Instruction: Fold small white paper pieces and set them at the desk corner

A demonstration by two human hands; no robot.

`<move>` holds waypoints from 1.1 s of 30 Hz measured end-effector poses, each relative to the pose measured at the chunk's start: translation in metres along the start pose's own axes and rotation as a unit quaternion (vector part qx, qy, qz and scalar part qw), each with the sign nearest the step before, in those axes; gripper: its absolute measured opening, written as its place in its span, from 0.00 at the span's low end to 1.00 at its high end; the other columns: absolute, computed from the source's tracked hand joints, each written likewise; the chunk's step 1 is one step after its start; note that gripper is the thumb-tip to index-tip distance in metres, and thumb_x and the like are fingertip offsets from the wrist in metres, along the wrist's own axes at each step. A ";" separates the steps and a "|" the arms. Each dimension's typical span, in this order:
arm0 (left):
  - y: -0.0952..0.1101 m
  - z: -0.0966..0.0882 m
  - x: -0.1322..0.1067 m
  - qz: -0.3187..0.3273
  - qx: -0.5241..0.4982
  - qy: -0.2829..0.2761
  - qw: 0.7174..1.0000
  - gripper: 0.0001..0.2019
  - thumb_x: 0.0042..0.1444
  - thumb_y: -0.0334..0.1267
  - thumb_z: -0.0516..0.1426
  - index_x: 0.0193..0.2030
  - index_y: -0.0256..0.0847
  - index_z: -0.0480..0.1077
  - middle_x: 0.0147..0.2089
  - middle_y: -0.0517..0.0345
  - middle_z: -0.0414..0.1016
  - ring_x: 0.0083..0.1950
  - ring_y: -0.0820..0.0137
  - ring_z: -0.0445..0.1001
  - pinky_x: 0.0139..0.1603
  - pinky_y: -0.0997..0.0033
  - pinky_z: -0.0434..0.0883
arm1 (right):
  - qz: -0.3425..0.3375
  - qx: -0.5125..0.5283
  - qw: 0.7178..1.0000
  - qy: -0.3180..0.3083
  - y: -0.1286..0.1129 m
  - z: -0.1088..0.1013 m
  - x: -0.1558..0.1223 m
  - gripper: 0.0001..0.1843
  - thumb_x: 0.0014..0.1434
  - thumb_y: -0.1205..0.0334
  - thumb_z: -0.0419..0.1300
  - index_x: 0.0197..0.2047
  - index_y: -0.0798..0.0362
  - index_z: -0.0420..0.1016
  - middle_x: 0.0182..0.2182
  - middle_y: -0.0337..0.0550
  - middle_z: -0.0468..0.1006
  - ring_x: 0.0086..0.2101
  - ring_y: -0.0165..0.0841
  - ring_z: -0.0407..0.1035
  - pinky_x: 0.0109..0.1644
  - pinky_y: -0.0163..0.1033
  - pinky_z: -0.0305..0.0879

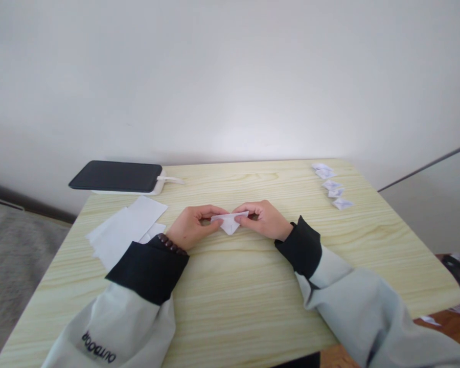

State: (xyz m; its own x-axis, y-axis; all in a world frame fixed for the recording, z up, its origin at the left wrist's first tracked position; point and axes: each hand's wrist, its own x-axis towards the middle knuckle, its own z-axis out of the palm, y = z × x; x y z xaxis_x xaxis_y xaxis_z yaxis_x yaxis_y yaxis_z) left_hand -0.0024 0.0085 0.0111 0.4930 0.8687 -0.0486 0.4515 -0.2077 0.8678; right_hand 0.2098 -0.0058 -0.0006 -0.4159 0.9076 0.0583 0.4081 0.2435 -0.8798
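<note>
Between my two hands, near the middle of the table, is a small white folded paper (230, 224), triangular with its point toward me. My left hand (193, 225) pinches its left corner between thumb and fingers; dark beads circle that wrist. The right corner is pinched the same way by my right hand (262, 219). White paper sheets (132, 225) lie in a loose pile beside my left hand, partly covered by my sleeve. At the back right, several small folded paper pieces (332, 189) lie in a row.
A dark-screened phone (117, 175) rests on a white block (157, 189) at the back left, with a short white cable (172, 180) sticking out. The wooden-topped table (245, 301) meets a white wall (230, 82). Paper scraps (429, 320) lie on the floor at right.
</note>
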 end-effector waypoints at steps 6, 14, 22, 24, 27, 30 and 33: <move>0.003 -0.002 -0.001 0.004 -0.046 -0.013 0.999 0.17 0.50 0.42 0.53 0.43 0.36 0.75 0.39 0.54 0.80 0.40 0.64 0.77 0.43 0.69 0.71 | 0.004 0.090 0.996 -0.026 0.005 0.000 0.000 0.16 0.55 0.60 0.56 0.43 0.59 0.76 0.32 0.45 0.78 0.30 0.29 0.71 0.34 0.34 0.66; -0.006 0.001 0.002 0.022 0.003 0.074 0.997 0.18 0.50 0.49 0.58 0.41 0.37 0.75 0.37 0.53 0.79 0.37 0.67 0.75 0.40 0.70 0.70 | 0.007 0.025 0.997 0.075 0.004 0.003 -0.001 0.16 0.55 0.53 0.59 0.40 0.56 0.78 0.26 0.42 0.78 0.25 0.29 0.69 0.30 0.33 0.64; -0.005 0.001 0.002 0.055 0.036 0.129 0.989 0.14 0.51 0.47 0.58 0.37 0.39 0.76 0.34 0.55 0.78 0.34 0.69 0.73 0.36 0.72 0.68 | -0.063 -0.058 0.985 0.150 0.001 0.002 -0.002 0.11 0.56 0.55 0.60 0.36 0.52 0.79 0.31 0.42 0.80 0.25 0.27 0.67 0.30 0.33 0.62; -0.004 0.000 0.002 0.082 0.064 0.151 0.983 0.12 0.51 0.44 0.58 0.36 0.40 0.76 0.34 0.55 0.78 0.35 0.69 0.72 0.36 0.72 0.68 | -0.102 -0.066 0.982 0.146 0.000 0.001 -0.002 0.08 0.57 0.59 0.59 0.36 0.52 0.78 0.34 0.43 0.80 0.30 0.29 0.71 0.35 0.34 0.65; -0.005 -0.002 0.002 0.140 0.091 0.163 0.972 0.09 0.52 0.40 0.57 0.36 0.40 0.76 0.38 0.54 0.78 0.40 0.67 0.73 0.40 0.71 0.69 | -0.168 -0.073 0.973 0.137 0.000 0.000 -0.001 0.08 0.58 0.66 0.56 0.38 0.52 0.77 0.38 0.44 0.79 0.39 0.31 0.72 0.45 0.37 0.67; -0.008 -0.003 0.003 0.184 0.146 0.157 0.959 0.09 0.54 0.38 0.55 0.36 0.42 0.77 0.39 0.54 0.77 0.42 0.67 0.72 0.45 0.68 0.69 | -0.191 -0.111 0.966 0.136 0.002 0.000 0.001 0.09 0.58 0.68 0.55 0.37 0.52 0.76 0.39 0.45 0.77 0.41 0.32 0.71 0.47 0.38 0.66; -0.013 -0.001 0.004 0.210 0.211 0.150 0.943 0.09 0.55 0.35 0.55 0.36 0.43 0.77 0.37 0.54 0.76 0.41 0.67 0.71 0.44 0.67 0.69 | -0.190 -0.168 0.959 0.124 0.007 0.000 0.003 0.08 0.57 0.68 0.56 0.36 0.52 0.77 0.38 0.45 0.77 0.40 0.32 0.70 0.46 0.37 0.66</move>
State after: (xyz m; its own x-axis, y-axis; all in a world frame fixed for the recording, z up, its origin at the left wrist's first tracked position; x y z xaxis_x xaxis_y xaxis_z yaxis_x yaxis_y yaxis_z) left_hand -0.0067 0.0153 0.0004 0.4907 0.7448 0.4522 0.5505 -0.6673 0.5017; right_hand 0.2111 -0.0014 -0.0064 -0.3969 0.7744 0.4926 0.5218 0.6319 -0.5730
